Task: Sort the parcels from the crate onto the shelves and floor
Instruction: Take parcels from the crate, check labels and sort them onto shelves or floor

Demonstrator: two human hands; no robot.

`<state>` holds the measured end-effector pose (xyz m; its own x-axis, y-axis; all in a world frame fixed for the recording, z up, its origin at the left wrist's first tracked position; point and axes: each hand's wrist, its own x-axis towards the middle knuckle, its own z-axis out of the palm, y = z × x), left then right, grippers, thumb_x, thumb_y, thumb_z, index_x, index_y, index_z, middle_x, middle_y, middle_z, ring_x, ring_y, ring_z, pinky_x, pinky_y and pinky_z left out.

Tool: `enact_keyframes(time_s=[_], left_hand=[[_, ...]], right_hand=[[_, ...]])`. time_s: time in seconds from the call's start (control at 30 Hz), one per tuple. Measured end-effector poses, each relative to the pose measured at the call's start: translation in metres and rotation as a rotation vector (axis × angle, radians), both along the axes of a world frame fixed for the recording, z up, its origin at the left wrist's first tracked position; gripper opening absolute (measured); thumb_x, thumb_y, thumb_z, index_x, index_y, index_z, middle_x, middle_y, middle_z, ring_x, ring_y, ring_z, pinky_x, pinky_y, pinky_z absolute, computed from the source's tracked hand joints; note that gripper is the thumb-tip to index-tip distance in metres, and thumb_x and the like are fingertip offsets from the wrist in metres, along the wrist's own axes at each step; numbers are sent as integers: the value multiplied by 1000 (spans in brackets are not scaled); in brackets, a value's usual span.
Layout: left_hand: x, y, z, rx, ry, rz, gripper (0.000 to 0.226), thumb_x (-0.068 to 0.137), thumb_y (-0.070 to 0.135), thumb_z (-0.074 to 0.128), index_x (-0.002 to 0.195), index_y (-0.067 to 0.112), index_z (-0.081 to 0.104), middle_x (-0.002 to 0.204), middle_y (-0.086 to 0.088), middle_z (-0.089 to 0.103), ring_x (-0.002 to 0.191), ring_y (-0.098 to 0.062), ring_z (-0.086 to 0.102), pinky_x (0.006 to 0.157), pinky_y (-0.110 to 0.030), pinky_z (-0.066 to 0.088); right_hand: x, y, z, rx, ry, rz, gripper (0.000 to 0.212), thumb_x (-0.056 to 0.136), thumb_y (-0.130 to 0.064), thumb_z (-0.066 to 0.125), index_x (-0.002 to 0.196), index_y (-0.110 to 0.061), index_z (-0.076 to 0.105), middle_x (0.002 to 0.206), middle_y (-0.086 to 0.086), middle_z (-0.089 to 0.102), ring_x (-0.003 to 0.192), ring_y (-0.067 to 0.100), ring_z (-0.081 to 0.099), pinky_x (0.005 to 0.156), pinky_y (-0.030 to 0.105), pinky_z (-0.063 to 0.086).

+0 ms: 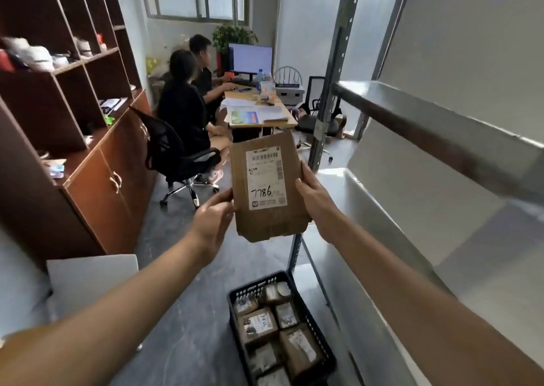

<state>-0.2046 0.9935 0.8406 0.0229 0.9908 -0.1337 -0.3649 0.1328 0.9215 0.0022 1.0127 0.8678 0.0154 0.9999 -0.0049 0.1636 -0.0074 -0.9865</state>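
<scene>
A small office with a dark grey floor: a brown wooden cabinet runs along 9 o'clock. Two people sit at a bench with a monitor at 12 o'clock. Grey metal shelves fill the 3 o'clock side.

The left grip is clamped on the lower left edge of a flat brown parcel, with the thumb at the edge. The right grip clasps the right edge, its thumb lying along the front. The parcel is held up in the air at mid-frame, its face towards the camera. Its long axis runs from 12 to 6 o'clock, with the top leaning slightly to the right. A white label on it carries the handwritten number 7786.

The shelves lie at 3 o'clock from the parcel, just beyond the right grip, which is the nearer one. A placement there would probably mean swinging the parcel rightward and laying its long axis flat. The black crate sits on the floor at 6 o'clock, well below the parcel, and other parcels are packed inside it.

The fingers of both hands are hidden behind the cardboard. The label's printed lines are too small to read. The crate's near end and the right side of the shelves are cut off by the frame.
</scene>
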Motion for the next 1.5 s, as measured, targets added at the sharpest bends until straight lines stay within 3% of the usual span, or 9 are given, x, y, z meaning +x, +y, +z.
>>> enact_keyframes(time_s=[0.17, 0.37, 0.53, 0.67, 0.87, 1.0, 1.23, 1.4, 1.5], left_hand=[[-27, 36, -43, -131, 19, -14, 46, 87, -12, 37, 127, -2, 57, 107, -12, 70, 83, -15, 70, 71, -21, 56], [-44, 62, -107, -370, 60, -29, 32, 90, -9, 39, 116, -1, 57, 116, -15, 64, 89, -32, 68, 72, -36, 60], [-26, 75, -154, -464, 205, -123, 54, 92, -2, 45, 142, 18, 43, 113, -12, 63, 95, -36, 69, 73, -40, 60], [-3, 92, -196, -516, 323, -204, 59, 99, 18, 47, 149, 40, 24, 108, -15, 63, 80, -36, 73, 67, -46, 60], [37, 121, -277, -653, 345, -146, 35, 104, 42, 37, 136, 31, 41, 115, -15, 61, 82, -37, 74, 72, -53, 60], [69, 114, -346, -755, 361, -121, 27, 101, 34, 44, 124, 22, 53, 107, -8, 70, 89, -35, 73, 73, -51, 61], [94, 61, -489, -994, 320, 67, 18, 102, 27, 43, 97, 22, 59, 88, -2, 68, 86, -28, 68, 66, -37, 58], [106, 23, -592, -1084, 347, 115, 27, 102, 28, 42, 120, 29, 63, 101, 7, 73, 99, -20, 68, 87, -40, 54], [116, 9, -643, -1097, 372, 102, 36, 103, 27, 39, 131, 40, 56, 109, 14, 70, 95, -8, 66, 71, -24, 50]], right_hand=[[-21, 31, -53, -74, 16, -4, 51, 105, -16, 35, 154, -31, 28, 142, 2, 52, 123, 21, 57, 104, 43, 49], [-22, 36, -136, -254, 51, -94, 49, 104, -14, 40, 150, -31, 37, 132, -1, 62, 118, 18, 62, 102, 42, 50], [-11, 39, -184, -341, 45, -89, 48, 105, -13, 39, 149, -32, 39, 131, -3, 62, 114, 13, 63, 95, 31, 54], [15, 59, -225, -385, -53, -59, 47, 103, -11, 43, 144, -34, 47, 127, -8, 63, 112, 11, 63, 101, 33, 50], [58, 89, -302, -450, -100, -29, 47, 104, -13, 42, 143, -39, 46, 127, -15, 62, 110, 5, 62, 98, 29, 51], [78, 83, -375, -536, -91, -21, 50, 104, -12, 40, 147, -38, 40, 135, -12, 58, 111, 3, 60, 89, 18, 51], [97, 34, -521, -718, -54, 35, 56, 95, 2, 56, 141, -29, 52, 132, -11, 62, 119, 3, 59, 104, 31, 48], [102, 1, -612, -873, -79, 27, 65, 88, 11, 62, 141, -24, 51, 134, -7, 61, 119, 4, 59, 105, 32, 47], [101, -9, -664, -906, -146, 44, 65, 87, 8, 64, 140, -29, 53, 130, -10, 63, 118, 2, 59, 106, 32, 47]])
